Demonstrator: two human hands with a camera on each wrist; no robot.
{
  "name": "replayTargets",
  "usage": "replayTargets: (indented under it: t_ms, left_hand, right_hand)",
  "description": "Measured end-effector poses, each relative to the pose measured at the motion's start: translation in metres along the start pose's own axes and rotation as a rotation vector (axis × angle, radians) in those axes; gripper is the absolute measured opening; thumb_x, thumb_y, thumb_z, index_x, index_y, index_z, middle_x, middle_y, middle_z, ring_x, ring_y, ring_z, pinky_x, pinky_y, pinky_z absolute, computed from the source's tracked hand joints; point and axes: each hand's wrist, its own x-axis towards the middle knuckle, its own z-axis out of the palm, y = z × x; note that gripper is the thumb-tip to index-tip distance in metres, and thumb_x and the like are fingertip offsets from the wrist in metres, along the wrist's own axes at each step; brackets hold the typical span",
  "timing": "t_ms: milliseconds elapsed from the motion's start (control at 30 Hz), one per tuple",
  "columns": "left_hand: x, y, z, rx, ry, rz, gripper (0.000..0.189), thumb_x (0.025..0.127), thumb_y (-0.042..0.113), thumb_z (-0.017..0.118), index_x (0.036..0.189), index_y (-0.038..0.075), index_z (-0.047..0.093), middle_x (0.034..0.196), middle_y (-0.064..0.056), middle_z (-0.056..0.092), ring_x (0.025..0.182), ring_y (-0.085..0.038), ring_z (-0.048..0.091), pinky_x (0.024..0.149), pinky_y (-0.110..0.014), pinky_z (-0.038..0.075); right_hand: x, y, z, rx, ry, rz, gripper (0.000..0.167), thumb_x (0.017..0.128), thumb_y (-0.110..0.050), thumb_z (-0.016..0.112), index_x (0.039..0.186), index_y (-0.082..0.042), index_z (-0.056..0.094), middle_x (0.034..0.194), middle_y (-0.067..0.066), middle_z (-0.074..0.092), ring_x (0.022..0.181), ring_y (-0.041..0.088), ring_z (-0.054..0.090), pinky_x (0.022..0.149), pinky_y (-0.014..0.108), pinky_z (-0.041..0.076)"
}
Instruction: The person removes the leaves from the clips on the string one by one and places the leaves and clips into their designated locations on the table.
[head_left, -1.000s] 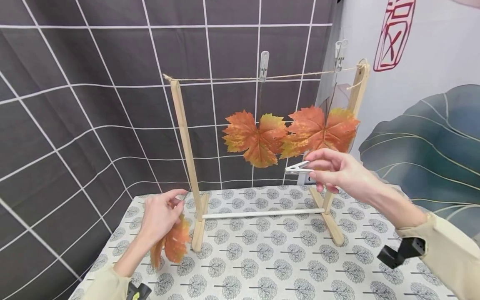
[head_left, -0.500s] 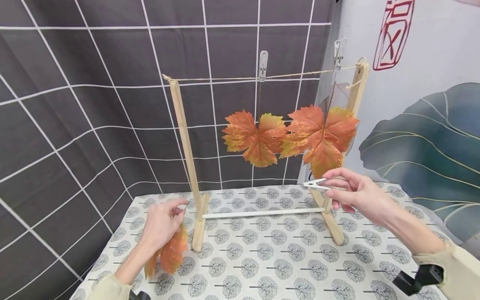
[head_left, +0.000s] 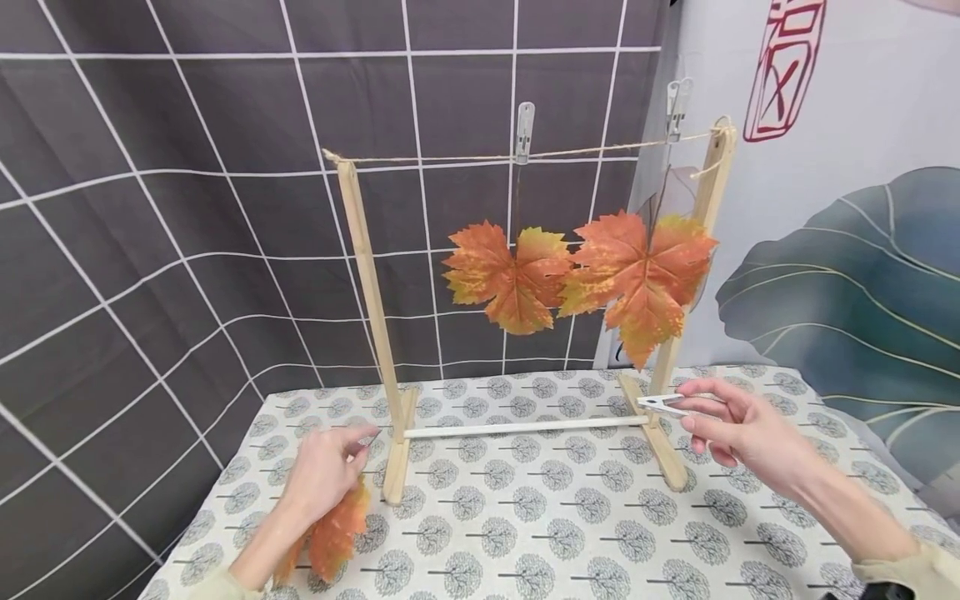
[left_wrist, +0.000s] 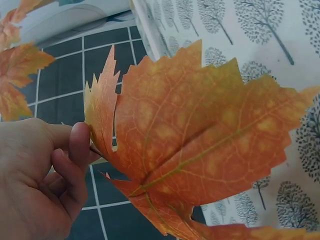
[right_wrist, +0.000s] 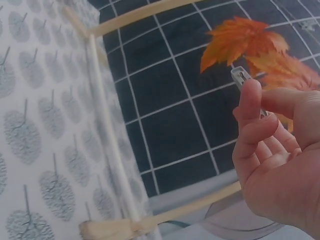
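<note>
Hands (head_left: pixel 318 475) (head_left: pixel 761 433) pinch one leaf (head_left: pixel 337 532) and one clip (head_left: pixel 652 402) while two leaves (head_left: pixel 517 282) (head_left: pixel 643 279) hang.

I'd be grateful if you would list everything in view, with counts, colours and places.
Hanging leaves: 2, orange and yellow, below the string
Held leaf: 1, orange and yellow, in the left hand
Clips on the string: 2, whitish, above the hanging leaves
Held clip: 1, white, in the right hand
String: 1, tan, between the post tops
Posts: 2, pale wood, standing on the feet
Feet: 2, pale wood, on the tablecloth
Rod: 1, white, low between the posts
Tablecloth: 1, white with grey-black trees, underneath
Grid backdrop: dark grey, white lines, behind
Patterned backdrop: white, red, blue-green, right
Sleeves: 2, cream, lower edge
Hands: 2, left and right
</note>
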Motion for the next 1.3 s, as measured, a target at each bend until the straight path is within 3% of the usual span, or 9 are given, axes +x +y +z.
replayTargets:
  t_ms: [267, 567, 733, 867, 1067, 1300]
  left_hand:
    - [-0.006, -0.005, 0.008, 0.042, 0.001, 0.023, 0.035, 0.078, -0.011, 0.07, 0.108, 0.006, 0.076, 0.086, -0.016, 0.074, 0.04, 0.002, 0.049, 0.035, -0.022, 0.039]
    - [-0.012, -0.007, 0.013, 0.043, -0.046, -0.023, 0.036, 0.079, -0.01, 0.07, 0.111, 0.007, 0.076, 0.087, -0.015, 0.074, 0.044, -0.002, 0.049, 0.035, -0.023, 0.039]
    - [-0.013, -0.007, 0.017, 0.057, -0.061, -0.006, 0.035, 0.078, -0.011, 0.071, 0.108, 0.006, 0.077, 0.086, -0.014, 0.074, 0.047, -0.002, 0.047, 0.036, -0.022, 0.038]
    - [-0.014, -0.008, 0.021, 0.057, -0.067, -0.004, 0.034, 0.078, -0.011, 0.072, 0.106, 0.007, 0.078, 0.09, -0.016, 0.074, 0.043, -0.002, 0.043, 0.035, -0.022, 0.037]
    - [-0.017, -0.011, 0.029, 0.054, -0.074, 0.005, 0.032, 0.076, -0.011, 0.073, 0.103, 0.006, 0.079, 0.087, -0.012, 0.075, 0.046, -0.001, 0.045, 0.038, -0.022, 0.039]
    - [-0.019, -0.015, 0.037, 0.009, -0.09, 0.007, 0.03, 0.078, -0.01, 0.073, 0.103, 0.006, 0.079, 0.082, -0.013, 0.073, 0.039, 0.001, 0.044, 0.036, -0.022, 0.039]
  right_hand:
    - [-0.013, 0.02, -0.005, -0.004, 0.039, 0.027, 0.036, 0.098, 0.003, 0.057, 0.125, -0.021, 0.056, 0.109, 0.001, 0.07, 0.065, 0.016, 0.061, 0.042, 0.034, 0.031]
    - [-0.029, 0.044, -0.015, -0.019, 0.103, 0.127, 0.036, 0.099, -0.002, 0.057, 0.125, -0.027, 0.057, 0.112, -0.008, 0.068, 0.071, 0.017, 0.06, 0.045, 0.035, 0.032]
    - [-0.035, 0.058, -0.018, 0.034, 0.115, 0.156, 0.038, 0.1, -0.001, 0.057, 0.121, -0.032, 0.059, 0.113, -0.012, 0.067, 0.078, 0.016, 0.064, 0.046, 0.031, 0.03]
    - [-0.038, 0.066, -0.019, 0.048, 0.11, 0.166, 0.04, 0.099, 0.001, 0.056, 0.12, -0.034, 0.06, 0.114, -0.013, 0.067, 0.08, 0.015, 0.065, 0.047, 0.025, 0.037]
    - [-0.04, 0.073, -0.021, 0.047, 0.115, 0.24, 0.037, 0.1, -0.004, 0.057, 0.119, -0.036, 0.059, 0.111, -0.008, 0.068, 0.072, 0.015, 0.061, 0.05, 0.024, 0.041]
    - [-0.042, 0.085, -0.024, 0.068, 0.076, 0.216, 0.039, 0.101, -0.003, 0.055, 0.118, -0.037, 0.059, 0.108, -0.003, 0.069, 0.067, 0.012, 0.057, 0.049, 0.025, 0.04]
